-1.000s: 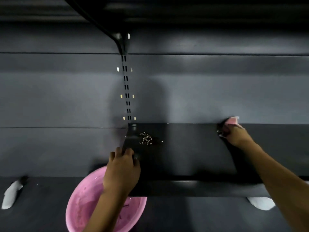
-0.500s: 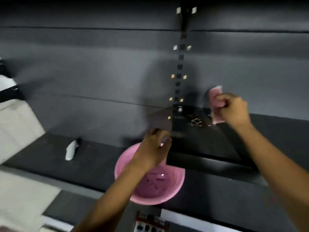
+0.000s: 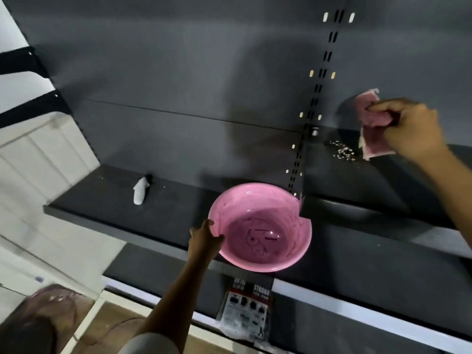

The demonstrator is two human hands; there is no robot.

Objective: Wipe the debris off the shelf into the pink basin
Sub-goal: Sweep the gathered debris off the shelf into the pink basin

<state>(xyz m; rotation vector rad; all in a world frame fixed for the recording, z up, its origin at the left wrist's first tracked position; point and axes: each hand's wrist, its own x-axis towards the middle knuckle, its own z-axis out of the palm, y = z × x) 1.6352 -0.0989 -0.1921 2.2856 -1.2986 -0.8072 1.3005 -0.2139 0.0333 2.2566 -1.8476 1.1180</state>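
Debris [image 3: 342, 150] unchanged; left hand [image 3: 204, 241] has moved to basin [image 3: 260, 227] rim.

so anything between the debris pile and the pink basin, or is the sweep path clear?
Nothing visible in the way. The debris lies on bare shelf, with the cloth in the right hand just right of it. The left hand holds the pink basin below the shelf's left end.
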